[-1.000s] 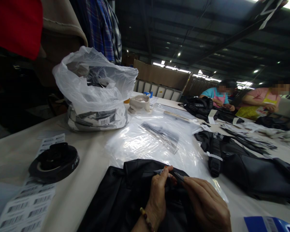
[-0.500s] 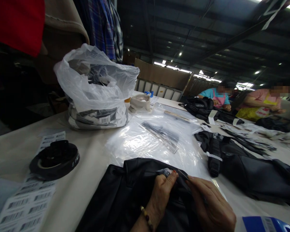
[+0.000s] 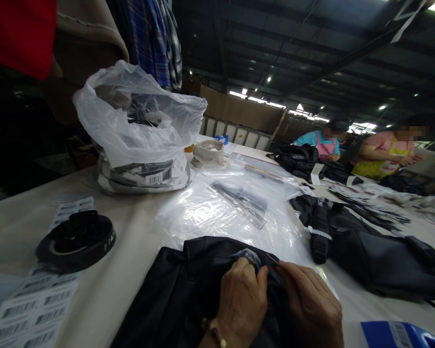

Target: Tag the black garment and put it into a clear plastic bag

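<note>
A black leather-look piece with a folded upper edge and a loop-like strip lies in front of me. My left hand, with a beaded bracelet at the wrist, is closed over its middle, and its fingertips are mostly hidden. Just beyond those knuckles, a crumpled bit of clear plastic shows. My right hand pinches the upper right edge of the black piece. A thin greyish sliver shows at its fingertips, too small to name. Both hands are close together, thumb near fingers.
Clear plastic bags lie beyond the piece, with a transparent ruler on them. At left are a black tape roll, barcode label sheets and a filled plastic bag. Black leather-look goods lie right; two people work farther back.
My left hand has rolled over, its knuckles now up and its thumb lower, covering more of the clear plastic. The right hand keeps its pinch at the edge. The view has shifted slightly.
</note>
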`<state>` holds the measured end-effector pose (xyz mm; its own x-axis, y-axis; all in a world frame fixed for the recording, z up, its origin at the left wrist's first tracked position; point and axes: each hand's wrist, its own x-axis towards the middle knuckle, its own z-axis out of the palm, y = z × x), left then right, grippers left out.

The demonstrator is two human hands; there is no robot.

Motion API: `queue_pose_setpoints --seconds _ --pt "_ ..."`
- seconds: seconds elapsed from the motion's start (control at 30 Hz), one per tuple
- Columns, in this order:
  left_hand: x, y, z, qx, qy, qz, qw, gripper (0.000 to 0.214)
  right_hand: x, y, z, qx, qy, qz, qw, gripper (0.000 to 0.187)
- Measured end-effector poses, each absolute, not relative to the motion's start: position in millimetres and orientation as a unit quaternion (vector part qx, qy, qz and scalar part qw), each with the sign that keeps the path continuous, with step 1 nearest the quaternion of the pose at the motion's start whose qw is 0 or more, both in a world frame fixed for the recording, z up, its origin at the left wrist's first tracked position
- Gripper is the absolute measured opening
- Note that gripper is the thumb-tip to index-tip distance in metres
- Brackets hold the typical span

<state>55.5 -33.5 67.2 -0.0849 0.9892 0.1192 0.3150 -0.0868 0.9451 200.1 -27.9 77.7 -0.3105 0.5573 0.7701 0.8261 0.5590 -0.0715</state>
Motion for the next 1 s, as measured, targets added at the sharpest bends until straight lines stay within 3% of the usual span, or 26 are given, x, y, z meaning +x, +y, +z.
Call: queue_pose_setpoints --seconds 0.4,0.77,1.0 --pt "31.3 -23.7 82.7 0.231 0.477 0.57 0.628 0.047 196.5 -27.6 78.6 -0.433 -0.804 -0.135 0.384 0.011" --pt "22.8 -19.5 93.5 0.062 0.287 0.656 0.695 0.043 201.0 -25.1 67.4 -0.466 -0.803 -0.037 0.369 0.019" --pt "18.6 -18.1 91.3 0.033 0.206 0.666 0.717 0.039 202.8 -24.4 67.8 -0.515 -0.792 -0.056 0.322 0.027"
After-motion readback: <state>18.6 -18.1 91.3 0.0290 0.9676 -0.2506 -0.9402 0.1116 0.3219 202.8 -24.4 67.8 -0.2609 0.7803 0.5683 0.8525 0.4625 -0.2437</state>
